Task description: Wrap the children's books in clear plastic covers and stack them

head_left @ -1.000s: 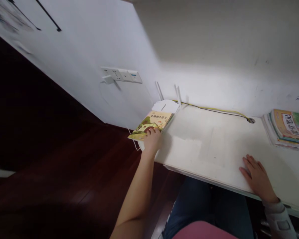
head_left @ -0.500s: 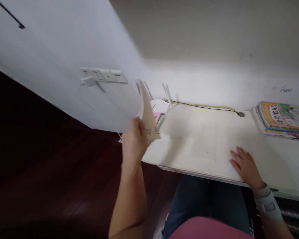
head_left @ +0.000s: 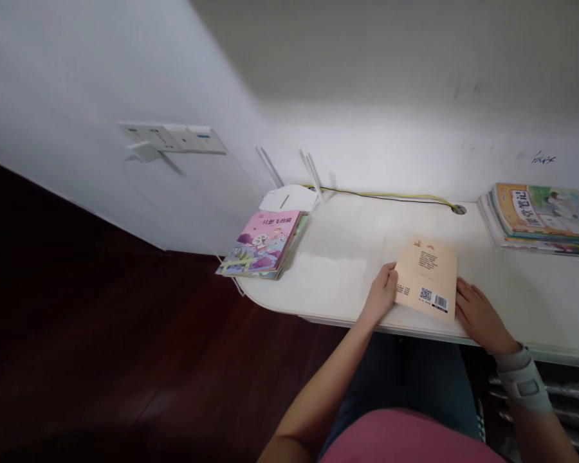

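A tan book (head_left: 427, 278) lies back cover up, barcode showing, on the white counter (head_left: 347, 257) at lower centre of the frame. The left hand (head_left: 380, 297) grips its left edge with curled fingers, and the right hand (head_left: 480, 315) rests against its right edge, fingers spread flat. A pink-covered stack of books (head_left: 263, 244) sits at the counter's left end, and another stack (head_left: 540, 218) sits at the far right.

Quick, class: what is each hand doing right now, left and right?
Left hand: fingers grip the left edge of the tan book, back cover up.
Right hand: open, flat on the desk, fingertips at the book's right edge.
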The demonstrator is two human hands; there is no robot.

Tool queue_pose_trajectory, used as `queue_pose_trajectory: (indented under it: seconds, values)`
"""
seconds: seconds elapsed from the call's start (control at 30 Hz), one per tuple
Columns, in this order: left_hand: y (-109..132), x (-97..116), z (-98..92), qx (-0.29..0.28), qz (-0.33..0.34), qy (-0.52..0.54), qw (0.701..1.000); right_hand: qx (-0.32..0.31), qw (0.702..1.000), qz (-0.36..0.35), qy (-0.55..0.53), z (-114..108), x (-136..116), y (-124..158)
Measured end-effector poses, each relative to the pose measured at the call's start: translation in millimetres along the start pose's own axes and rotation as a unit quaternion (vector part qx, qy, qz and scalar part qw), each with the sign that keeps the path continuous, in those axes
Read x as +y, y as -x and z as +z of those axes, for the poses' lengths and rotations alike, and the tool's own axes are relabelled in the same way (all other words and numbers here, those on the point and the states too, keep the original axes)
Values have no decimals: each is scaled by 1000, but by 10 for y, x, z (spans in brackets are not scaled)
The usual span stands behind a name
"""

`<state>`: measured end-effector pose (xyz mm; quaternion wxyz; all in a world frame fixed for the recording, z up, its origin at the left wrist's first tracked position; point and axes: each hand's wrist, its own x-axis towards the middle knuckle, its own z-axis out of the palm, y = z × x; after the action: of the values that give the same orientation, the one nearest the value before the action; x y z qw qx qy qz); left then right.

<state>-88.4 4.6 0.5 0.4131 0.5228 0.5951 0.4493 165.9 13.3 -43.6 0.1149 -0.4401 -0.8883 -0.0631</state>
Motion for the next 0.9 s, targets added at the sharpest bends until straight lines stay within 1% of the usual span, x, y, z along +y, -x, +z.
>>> queue_pose_trajectory:
  seconds: [0.07, 0.13, 0.23, 0.3, 0.4, 0.47, 0.53, 0.6, 0.73, 0.83, 0.9]
  values:
    - [2, -8, -24, -7, 43, -122, 992, -1, 1000, -4, 2, -5, 27, 45]
    - [17, -21, -31, 2, 76, -223, 972, 3, 1000, 0, 2, -9, 23, 66]
    - [69, -71, -24, 23, 87, -319, 944, 16, 1000, 13, -6, -20, -11, 61]
    - [109, -111, -30, 44, 88, -348, 932, 21, 999, 22, -12, -32, -31, 51]
    - [146, -141, -59, 60, 90, -347, 931, 16, 999, 29, -18, -50, -41, 46]
    - [146, -133, -92, 45, 86, -344, 934, 12, 999, 30, -20, -57, -40, 49]
    - [128, -116, -145, 24, 75, -363, 929, 11, 999, 32, -18, -62, -38, 53]
    - [102, -111, -227, 16, 54, -405, 913, 9, 999, 32, -13, -70, -41, 54]
    - [55, -170, -427, 34, 2, -498, 866, -2, 1000, 22, 6, -120, -67, 32]
    - [41, -228, -497, 40, 4, -535, 844, -20, 999, 28, 35, -193, -111, -24]
    - [39, -249, -494, 38, 12, -543, 838, -37, 997, 44, 56, -257, -157, -89]
